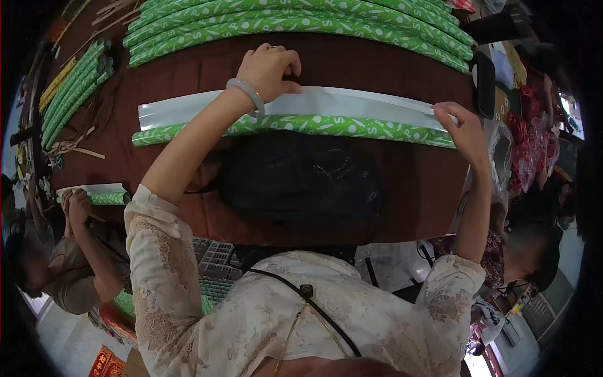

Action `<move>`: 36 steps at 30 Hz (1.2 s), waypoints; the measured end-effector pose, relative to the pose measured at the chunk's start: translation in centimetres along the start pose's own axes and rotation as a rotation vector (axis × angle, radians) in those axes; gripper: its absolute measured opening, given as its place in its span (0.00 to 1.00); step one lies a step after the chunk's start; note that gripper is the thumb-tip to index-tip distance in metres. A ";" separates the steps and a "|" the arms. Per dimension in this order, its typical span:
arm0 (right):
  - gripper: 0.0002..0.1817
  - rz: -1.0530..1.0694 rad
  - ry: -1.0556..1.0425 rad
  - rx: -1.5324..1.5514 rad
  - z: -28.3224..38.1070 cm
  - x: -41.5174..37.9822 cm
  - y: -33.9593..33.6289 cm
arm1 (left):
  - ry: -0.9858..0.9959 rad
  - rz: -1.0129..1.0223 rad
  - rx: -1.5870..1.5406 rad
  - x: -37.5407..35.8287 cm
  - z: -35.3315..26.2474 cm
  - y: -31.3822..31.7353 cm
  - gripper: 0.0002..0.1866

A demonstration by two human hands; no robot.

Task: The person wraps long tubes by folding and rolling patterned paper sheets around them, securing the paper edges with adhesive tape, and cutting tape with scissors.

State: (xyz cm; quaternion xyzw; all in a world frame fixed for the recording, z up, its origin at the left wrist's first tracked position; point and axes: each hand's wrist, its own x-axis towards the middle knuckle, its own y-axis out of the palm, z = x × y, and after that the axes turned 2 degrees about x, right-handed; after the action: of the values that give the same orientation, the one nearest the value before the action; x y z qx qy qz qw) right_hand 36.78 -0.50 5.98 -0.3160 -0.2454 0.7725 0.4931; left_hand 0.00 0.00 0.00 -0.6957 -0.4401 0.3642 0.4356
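Right hand [463, 131]: thumb and fingers pinched on right end of green patterned sheet [339, 126]. Left hand [269, 70]: fingers curled at sheet's upper edge; grip cannot be told. Sheet: partly rolled, white inside up, lying across brown tablecloth [411, 195]. Black bag [301, 179]: nearer wearer's body. Long green rolls [301, 24]: stacked at far side. Green bundle [74, 100]: table's left. Room: co-worker [85, 270] left, hands together at shorter roll [110, 198]; second person [518, 251] right; red plastic wrapping [531, 147] beyond table's right edge.
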 end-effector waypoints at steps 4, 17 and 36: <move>0.20 -0.028 0.214 0.020 -2.7 -1.2 -2.1 | 0.040 0.101 -0.033 -0.2 0.0 -0.4 0.16; 0.13 -0.154 0.181 -0.039 -3.7 -0.9 -0.9 | 0.731 0.222 0.411 3.6 0.0 -2.9 0.52; 0.12 -0.248 0.093 -0.129 -3.3 -0.7 0.1 | 1.174 0.298 0.758 6.2 -2.8 -1.5 0.76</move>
State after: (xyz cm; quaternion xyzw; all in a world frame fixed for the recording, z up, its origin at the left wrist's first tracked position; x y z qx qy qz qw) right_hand 39.35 -0.98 3.88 -0.3498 -0.3088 0.6726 0.5744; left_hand 4.24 5.31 1.63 -0.6304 0.1235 0.1128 0.7580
